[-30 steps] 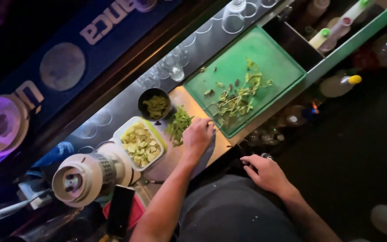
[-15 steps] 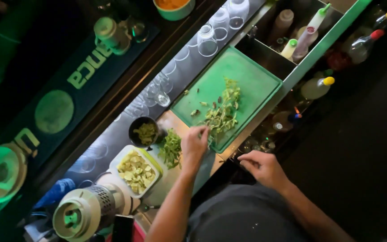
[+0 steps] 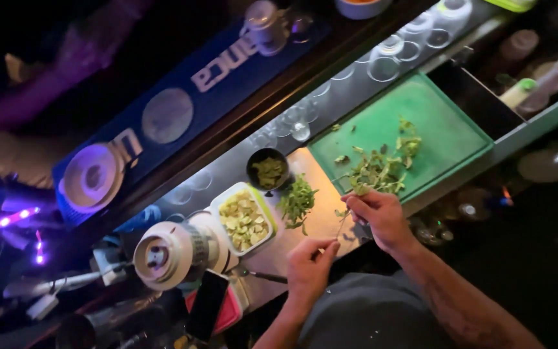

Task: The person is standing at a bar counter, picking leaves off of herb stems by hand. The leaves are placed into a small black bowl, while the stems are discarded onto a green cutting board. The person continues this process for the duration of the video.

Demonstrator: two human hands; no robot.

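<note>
At the far left of the counter (image 3: pixel 330 223) stands a white round appliance (image 3: pixel 166 253), and just beside it a white rectangular dish (image 3: pixel 247 220) of pale green slices. Behind the dish sits a small dark bowl (image 3: pixel 267 170) with green bits in it. To the right of the dish a loose heap of plucked leaves (image 3: pixel 297 201) lies on the bare counter.

The left hand (image 3: pixel 311 265) is at the counter's near edge, below that heap, fingers curled in and pinched on the lower end of a thin herb stem (image 3: pixel 343 223). The stem's long axis runs up and to the right, from the left hand toward the right hand (image 3: pixel 379 213), which is closed on its upper end with fingertips drawn together. The two hands are close together, joined only by the stem.

The right hand sits at the near left corner of the green cutting board (image 3: pixel 447 136), touching or just short of the pile of herb sprigs (image 3: pixel 382 169) strewn across the board, so it is the nearer hand to the sprigs; the left is nearer to the plucked leaves.

The board's far and right parts are bare. Past its right edge, bottles (image 3: pixel 537 87) stand in a recessed well.
</note>
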